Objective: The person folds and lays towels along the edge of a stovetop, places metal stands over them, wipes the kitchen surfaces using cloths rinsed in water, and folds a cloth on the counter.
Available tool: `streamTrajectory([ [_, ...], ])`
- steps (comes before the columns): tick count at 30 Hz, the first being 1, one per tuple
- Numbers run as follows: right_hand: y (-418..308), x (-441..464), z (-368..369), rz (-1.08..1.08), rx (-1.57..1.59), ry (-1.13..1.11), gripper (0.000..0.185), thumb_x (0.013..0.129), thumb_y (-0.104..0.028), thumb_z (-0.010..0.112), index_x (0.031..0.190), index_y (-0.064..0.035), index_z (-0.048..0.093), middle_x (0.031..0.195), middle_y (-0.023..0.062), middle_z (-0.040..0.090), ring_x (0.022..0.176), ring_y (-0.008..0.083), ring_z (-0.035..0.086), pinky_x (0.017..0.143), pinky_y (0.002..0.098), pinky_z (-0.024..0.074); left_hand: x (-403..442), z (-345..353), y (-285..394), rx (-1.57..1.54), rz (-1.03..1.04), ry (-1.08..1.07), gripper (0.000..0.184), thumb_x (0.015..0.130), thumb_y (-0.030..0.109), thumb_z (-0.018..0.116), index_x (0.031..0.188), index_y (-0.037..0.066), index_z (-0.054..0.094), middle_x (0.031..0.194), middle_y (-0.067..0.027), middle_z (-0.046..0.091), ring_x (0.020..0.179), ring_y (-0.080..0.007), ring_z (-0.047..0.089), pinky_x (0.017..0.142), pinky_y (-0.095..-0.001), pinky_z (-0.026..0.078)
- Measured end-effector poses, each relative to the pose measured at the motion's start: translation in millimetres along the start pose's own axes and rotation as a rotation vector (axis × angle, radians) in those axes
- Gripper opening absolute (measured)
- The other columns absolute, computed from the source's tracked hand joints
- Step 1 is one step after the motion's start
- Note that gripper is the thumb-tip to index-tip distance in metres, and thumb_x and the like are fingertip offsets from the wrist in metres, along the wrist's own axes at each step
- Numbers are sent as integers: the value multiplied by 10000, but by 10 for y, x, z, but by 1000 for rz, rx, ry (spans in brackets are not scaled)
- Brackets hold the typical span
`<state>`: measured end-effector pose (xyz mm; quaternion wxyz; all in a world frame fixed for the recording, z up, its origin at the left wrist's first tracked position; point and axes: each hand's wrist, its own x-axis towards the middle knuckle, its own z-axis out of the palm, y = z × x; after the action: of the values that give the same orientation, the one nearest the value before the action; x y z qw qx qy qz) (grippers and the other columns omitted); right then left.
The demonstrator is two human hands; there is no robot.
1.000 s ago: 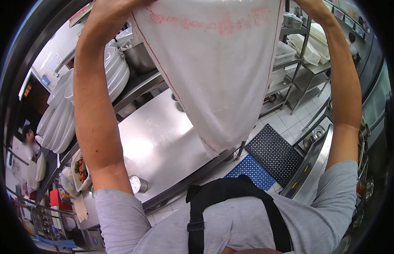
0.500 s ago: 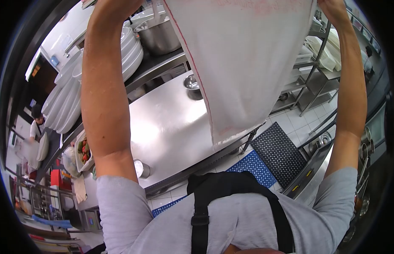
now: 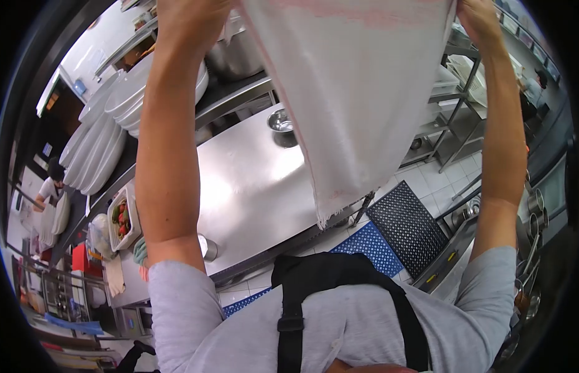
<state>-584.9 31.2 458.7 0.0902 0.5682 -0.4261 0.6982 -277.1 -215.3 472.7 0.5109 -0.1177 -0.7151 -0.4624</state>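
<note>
A white cloth (image 3: 355, 105) with a reddish side edge, pink stains and a frayed bottom hangs stretched in front of me. At its upper left, my left hand (image 3: 195, 22) is closed on the cloth, its fingers partly cut off by the frame's top. My right hand (image 3: 479, 23) grips the upper right edge, also raised high. The cloth's top lies out of view. Below it stands a steel table (image 3: 246, 186), with a small metal bowl (image 3: 281, 127) at the far side and a metal cup (image 3: 207, 247) near my left forearm.
Stacked white oval dishes (image 3: 97, 158) and a large steel pot (image 3: 235, 56) stand on a shelf at left. A white tub (image 3: 133, 233) holds red and green produce. Metal racks (image 3: 454, 124) stand at right, floor mats (image 3: 407, 217) below. Co-workers (image 3: 50, 186) (image 3: 535, 87) are in the background.
Both my hands have shifted slightly inward, and the cloth hangs narrower, its bottom corner a little lower. At the far right, a co-worker shows more fully.
</note>
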Motion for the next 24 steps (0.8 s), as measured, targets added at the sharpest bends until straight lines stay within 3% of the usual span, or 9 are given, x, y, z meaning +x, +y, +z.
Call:
streamTrajectory([
  [2,-15,-28,160,15,-21,65,154,1021,-142,644,1046,-5,712,924,47,724,823,122,671,790,260,550,-111,182,-31,-190,-86,91,165,981,158,705,877,71,612,873,-41,683,716,-95,632,632,-234,522],
  [4,-217,-171,546,-23,-217,92,161,1010,-143,661,1042,1,724,910,49,727,794,113,665,755,251,553,-202,324,-49,-246,-152,22,148,1011,176,653,931,63,601,939,-57,683,775,-110,653,671,-233,541],
  [7,-276,-293,974,-68,-351,35,173,989,-134,689,1048,21,739,890,50,730,746,97,654,686,237,553,-179,547,-198,29,-94,-153,389,1016,389,636,1106,11,663,1000,-106,694,862,-174,670,773,-320,552],
  [11,-164,-426,1217,-157,-168,-81,149,981,-106,698,1036,29,729,870,59,728,736,96,663,656,231,566,-280,824,-10,343,-121,-500,520,955,479,712,1085,-24,737,935,-120,728,867,-174,696,756,-311,553],
  [14,-105,-555,1229,-13,40,21,212,963,-119,729,1098,39,686,920,84,732,762,105,680,676,221,583,-193,820,-52,359,-248,-468,320,930,284,775,1041,-14,744,855,-51,733,702,-108,674,622,-235,531],
  [16,-188,-735,1299,153,253,138,287,950,-136,747,1153,42,649,964,100,734,772,111,689,682,213,592,-189,812,-61,205,-237,-488,299,914,257,793,1023,-17,745,863,-81,741,696,-103,676,619,-238,542],
  [17,-143,-797,1249,214,166,69,445,925,-219,780,1210,66,593,1007,107,732,795,127,700,730,259,617,-188,821,-38,249,-208,-472,295,913,255,794,1020,-15,745,866,-90,743,684,-105,677,610,-241,545],
  [20,227,-1305,1159,241,126,-159,401,887,-243,829,1169,12,702,1056,53,732,964,120,673,906,265,532,-209,871,73,270,-128,-425,326,892,250,809,1045,-26,727,883,-121,751,666,-122,705,600,-255,581],
  [24,474,-2018,1253,360,92,-303,424,807,-286,893,1068,-3,715,962,46,735,873,127,667,826,273,529,-141,827,129,254,-12,-336,350,899,215,790,1101,-50,683,897,-128,745,682,-134,721,635,-261,606],
])
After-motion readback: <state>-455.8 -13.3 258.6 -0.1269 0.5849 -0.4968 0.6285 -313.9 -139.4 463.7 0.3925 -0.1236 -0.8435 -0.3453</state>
